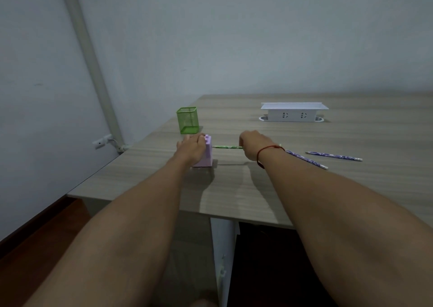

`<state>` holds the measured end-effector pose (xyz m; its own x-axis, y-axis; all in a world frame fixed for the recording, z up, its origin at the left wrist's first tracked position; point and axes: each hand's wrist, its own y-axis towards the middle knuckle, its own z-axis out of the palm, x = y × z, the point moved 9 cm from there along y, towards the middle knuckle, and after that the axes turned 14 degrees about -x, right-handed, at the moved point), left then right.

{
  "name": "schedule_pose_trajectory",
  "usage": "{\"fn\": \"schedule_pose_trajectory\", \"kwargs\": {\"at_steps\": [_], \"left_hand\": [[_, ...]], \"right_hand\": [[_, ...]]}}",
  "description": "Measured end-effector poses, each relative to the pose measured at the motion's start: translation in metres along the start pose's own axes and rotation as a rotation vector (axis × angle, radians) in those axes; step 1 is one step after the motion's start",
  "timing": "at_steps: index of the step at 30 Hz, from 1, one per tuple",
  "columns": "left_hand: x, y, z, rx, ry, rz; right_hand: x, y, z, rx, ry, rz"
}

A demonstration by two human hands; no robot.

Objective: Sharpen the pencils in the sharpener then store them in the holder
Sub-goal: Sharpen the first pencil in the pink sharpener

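A lilac sharpener (pixel 207 154) stands on the wooden table (pixel 351 189). My left hand (pixel 191 149) wraps around its left side and top. A green pencil (pixel 226 147) lies level, one end in the sharpener's right face, the other gripped in my right hand (pixel 251 145). Two purple patterned pencils lie on the table to the right: one (pixel 307 159) partly hidden behind my right wrist, the other (pixel 334 156) further right. The green mesh holder (pixel 187 120) stands behind the sharpener and looks to have nothing in it.
A white socket box (pixel 294 112) sits at the back of the table. The table's left edge (pixel 98 173) and front edge run close to the sharpener. A grey wall with a white pipe (pixel 93 65) is on the left.
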<state>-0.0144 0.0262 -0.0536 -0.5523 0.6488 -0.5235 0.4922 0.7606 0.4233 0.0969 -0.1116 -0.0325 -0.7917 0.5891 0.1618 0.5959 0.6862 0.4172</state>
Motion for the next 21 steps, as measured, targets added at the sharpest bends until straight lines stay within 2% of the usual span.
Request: {"fn": "schedule_pose_trajectory", "kwargs": {"at_steps": [11, 15, 21], "left_hand": [[0.009, 0.003, 0.001, 0.008, -0.067, -0.05], [0.008, 0.006, 0.005, -0.042, -0.096, -0.05], [0.008, 0.007, 0.004, -0.092, -0.086, -0.046]], "right_hand": [[0.015, 0.011, 0.019, 0.01, 0.085, -0.041], [0.014, 0.019, 0.031, 0.067, 0.13, -0.08], [0.03, 0.025, 0.031, 0.042, 0.146, -0.107]]}}
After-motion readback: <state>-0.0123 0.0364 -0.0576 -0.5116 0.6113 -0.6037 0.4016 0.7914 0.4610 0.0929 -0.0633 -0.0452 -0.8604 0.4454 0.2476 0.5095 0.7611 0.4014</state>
